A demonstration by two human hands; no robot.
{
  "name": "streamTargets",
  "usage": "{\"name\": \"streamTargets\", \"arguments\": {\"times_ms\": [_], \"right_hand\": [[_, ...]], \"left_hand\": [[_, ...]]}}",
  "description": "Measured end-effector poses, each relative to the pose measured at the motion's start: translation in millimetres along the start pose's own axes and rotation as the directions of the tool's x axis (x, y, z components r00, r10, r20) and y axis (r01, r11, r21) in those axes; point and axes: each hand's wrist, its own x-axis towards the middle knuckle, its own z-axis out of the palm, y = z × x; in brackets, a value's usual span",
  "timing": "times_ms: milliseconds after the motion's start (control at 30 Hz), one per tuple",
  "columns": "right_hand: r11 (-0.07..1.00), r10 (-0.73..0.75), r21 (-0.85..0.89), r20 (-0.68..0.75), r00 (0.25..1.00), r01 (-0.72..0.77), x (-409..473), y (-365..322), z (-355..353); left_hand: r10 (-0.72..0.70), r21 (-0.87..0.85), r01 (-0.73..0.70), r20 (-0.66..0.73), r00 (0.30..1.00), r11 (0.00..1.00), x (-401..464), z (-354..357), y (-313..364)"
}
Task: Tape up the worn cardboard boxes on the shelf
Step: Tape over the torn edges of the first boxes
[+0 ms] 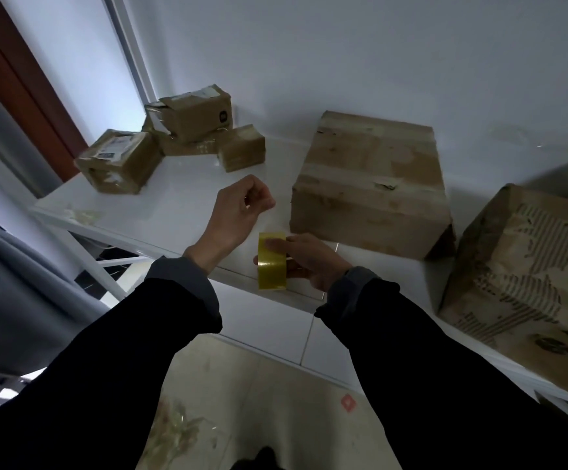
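over the white shelf [180, 198] my right hand [309, 259] grips one yellow tape roll [271, 262]; left hand [238, 212] pinches its clear strip; six scuffed, torn cardboard boxes [370, 184].

Bare shelf [187, 198] lies open ahead of my left hand [238, 212], between the heap of small boxes [174, 137] at far left and the big box [370, 184] just right. A torn box [526, 273] blocks the right end.
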Motion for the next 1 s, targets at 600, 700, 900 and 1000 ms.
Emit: {"name": "streamTargets", "arguments": {"times_ms": [600, 700, 900, 1000], "right_hand": [[0.521, -0.377, -0.844, -0.098, 0.921, 0.123, 43.1, 39.6, -55.0], [0.483, -0.423, -0.867, -0.109, 0.899, 0.122, 41.3, 45.5, -52.5], [0.533, -0.523, -0.822, -0.135, 0.842, 0.199, 14.3, 45.4, -70.8], [0.517, -0.593, -0.811, -0.110, 0.797, 0.273, -9.1, 37.8, -76.9]], "left_hand": [[0.121, 0.046, -0.144, 0.324, 0.938, 0.989, -14.0, -1.5, -24.1], [0.129, 0.048, -0.150, 0.302, 0.945, 0.987, -14.8, -0.5, -27.4], [0.117, 0.021, -0.127, 0.262, 0.958, 0.992, -12.5, 2.7, -30.9], [0.115, 0.032, -0.128, 0.257, 0.960, 0.991, -10.6, 4.2, -31.9]]}}
